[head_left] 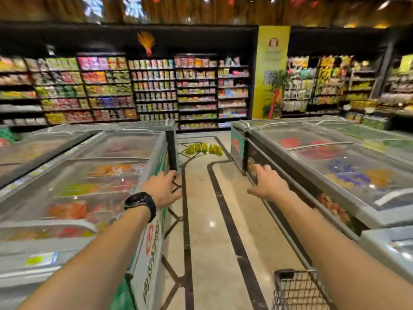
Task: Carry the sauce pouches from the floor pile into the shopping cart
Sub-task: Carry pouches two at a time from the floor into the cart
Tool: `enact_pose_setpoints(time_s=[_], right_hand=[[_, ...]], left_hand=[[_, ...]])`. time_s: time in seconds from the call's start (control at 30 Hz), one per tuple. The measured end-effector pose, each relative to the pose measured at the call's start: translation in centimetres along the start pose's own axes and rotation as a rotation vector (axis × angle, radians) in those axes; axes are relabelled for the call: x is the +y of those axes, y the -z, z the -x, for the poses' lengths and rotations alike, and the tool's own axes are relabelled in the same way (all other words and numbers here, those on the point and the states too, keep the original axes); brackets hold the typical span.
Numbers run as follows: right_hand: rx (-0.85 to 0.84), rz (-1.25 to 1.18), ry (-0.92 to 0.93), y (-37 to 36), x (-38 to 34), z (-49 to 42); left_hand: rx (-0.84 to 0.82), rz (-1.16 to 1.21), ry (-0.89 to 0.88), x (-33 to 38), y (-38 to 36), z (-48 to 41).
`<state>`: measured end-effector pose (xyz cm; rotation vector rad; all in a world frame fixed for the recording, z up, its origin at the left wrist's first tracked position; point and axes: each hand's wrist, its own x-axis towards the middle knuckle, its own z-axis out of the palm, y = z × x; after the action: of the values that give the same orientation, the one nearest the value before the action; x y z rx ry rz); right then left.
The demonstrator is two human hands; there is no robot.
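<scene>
Several yellow-green sauce pouches (204, 149) lie in a pile on the floor at the far end of the aisle. The shopping cart (297, 289), a dark wire basket, shows at the bottom right, partly under my right forearm. My left hand (163, 189), with a black watch on the wrist, is stretched forward over the aisle's left side, fingers apart and holding nothing. My right hand (267, 182) is also stretched forward, palm down and fingers spread, near the edge of the right freezer. Both hands are far short of the pouches.
Glass-topped chest freezers line the aisle on the left (93, 175) and right (335, 157). A marble floor (201, 231) with dark inlay lines runs between them. Stocked shelves (156, 90) and a yellow banner pillar (271, 72) close off the far end.
</scene>
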<state>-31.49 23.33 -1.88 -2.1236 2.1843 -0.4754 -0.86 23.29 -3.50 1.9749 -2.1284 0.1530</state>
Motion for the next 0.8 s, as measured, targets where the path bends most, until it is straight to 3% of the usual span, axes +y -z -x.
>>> enact_pose_setpoints(time_s=[0.37, 0.8], right_hand=[[-0.049, 0.051, 0.101, -2.6, -9.7, 0.1], [-0.079, 0.013, 0.091, -3.5, -10.5, -2.8]], left_hand=[[0.065, -0.065, 0.06, -10.5, 1.4, 2.3], [0.081, -0.123, 0.037, -11.1, 0.4, -1.7]])
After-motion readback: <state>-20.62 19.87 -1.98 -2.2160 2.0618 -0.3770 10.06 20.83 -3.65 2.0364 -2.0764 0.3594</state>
